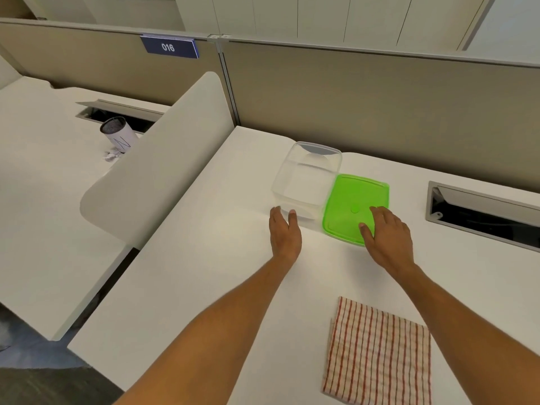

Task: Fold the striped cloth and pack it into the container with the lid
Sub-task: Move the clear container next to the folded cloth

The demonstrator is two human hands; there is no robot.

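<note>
A red-and-white striped cloth (377, 355) lies folded into a rectangle on the white desk (204, 273), near the front edge, between my forearms. Farther back stands a clear plastic container (306, 179), open and with nothing in it. Its green lid (347, 200) lies flat on the desk, touching the container's right side. My left hand (285, 232) is stretched out with straight fingers, its fingertips at the container's near wall. My right hand (385, 235) rests with spread fingers on the near part of the green lid.
A rounded white divider panel (163, 159) bounds the desk on the left. An open cable slot (479, 211) is sunk into the desk at the right. Beige partition walls (380, 106) run along the back. On the neighbouring desk stands a white cup (118, 134).
</note>
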